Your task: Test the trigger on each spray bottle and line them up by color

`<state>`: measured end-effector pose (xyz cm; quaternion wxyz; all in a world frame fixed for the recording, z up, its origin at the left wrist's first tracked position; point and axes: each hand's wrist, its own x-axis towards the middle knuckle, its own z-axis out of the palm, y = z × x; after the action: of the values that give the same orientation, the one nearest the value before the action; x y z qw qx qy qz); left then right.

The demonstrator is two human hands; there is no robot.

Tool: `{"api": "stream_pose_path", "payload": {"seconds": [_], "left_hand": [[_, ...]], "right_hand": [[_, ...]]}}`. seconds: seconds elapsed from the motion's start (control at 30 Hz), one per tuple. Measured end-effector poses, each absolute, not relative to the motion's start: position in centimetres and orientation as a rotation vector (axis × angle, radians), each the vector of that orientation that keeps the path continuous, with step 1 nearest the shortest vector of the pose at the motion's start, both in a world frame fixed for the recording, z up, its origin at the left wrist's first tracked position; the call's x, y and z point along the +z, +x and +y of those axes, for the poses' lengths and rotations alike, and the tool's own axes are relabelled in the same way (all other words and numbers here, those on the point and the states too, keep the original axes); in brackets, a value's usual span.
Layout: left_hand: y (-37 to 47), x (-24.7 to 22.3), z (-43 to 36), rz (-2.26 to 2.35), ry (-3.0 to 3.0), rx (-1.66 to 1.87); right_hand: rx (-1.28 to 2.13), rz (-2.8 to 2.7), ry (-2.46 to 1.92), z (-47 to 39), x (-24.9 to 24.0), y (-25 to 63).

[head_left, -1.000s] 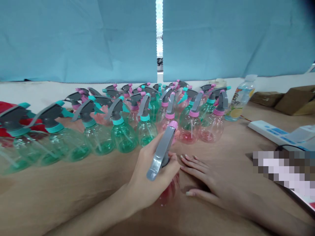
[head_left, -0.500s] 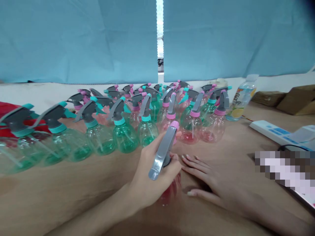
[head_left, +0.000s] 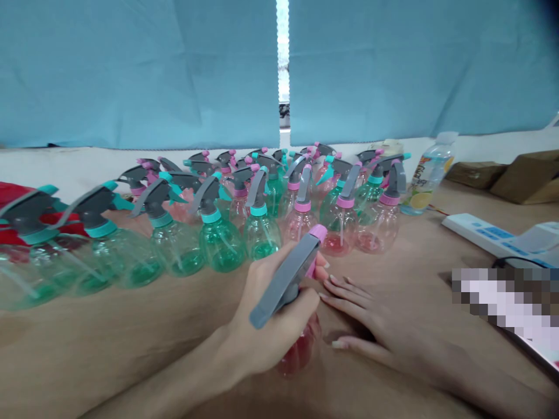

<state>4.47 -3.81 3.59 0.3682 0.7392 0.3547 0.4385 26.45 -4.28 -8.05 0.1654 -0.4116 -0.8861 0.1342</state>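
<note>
My left hand (head_left: 266, 308) is closed around the neck and grey trigger head of a pink spray bottle (head_left: 299, 352). The bottle's grey top slants toward me, its pink nozzle pointing away to the right. Most of its neck is hidden by my fingers. Beside it, my right hand (head_left: 371, 317) rests flat on the table (head_left: 183, 343) with fingers stretched out and nothing in them. Just beyond, a row of spray bottles stands upright, among them a green one (head_left: 222, 247), a clear one with a turquoise collar (head_left: 263, 235) and a pink one (head_left: 371, 230).
More spray bottles crowd behind the front row. To the right stand a drink bottle (head_left: 425, 177), a white power strip (head_left: 484, 235) and brown boxes (head_left: 530, 174). Something red (head_left: 17, 206) lies at the far left. A blue curtain (head_left: 131, 75) hangs behind.
My left hand has turned the spray bottle's head a little, so its nozzle points further right and its grey lever further left. My right hand has stayed in place.
</note>
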Motion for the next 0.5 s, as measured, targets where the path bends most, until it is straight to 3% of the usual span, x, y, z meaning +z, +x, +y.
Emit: {"api": "stream_pose_path", "payload": {"seconds": [0.5], "left_hand": [[4.6, 2.0, -3.7, 1.105, 1.94, 1.183]], "right_hand": [[0.375, -2.573, -1.211, -4.4, -7.4, 26.4]]}}
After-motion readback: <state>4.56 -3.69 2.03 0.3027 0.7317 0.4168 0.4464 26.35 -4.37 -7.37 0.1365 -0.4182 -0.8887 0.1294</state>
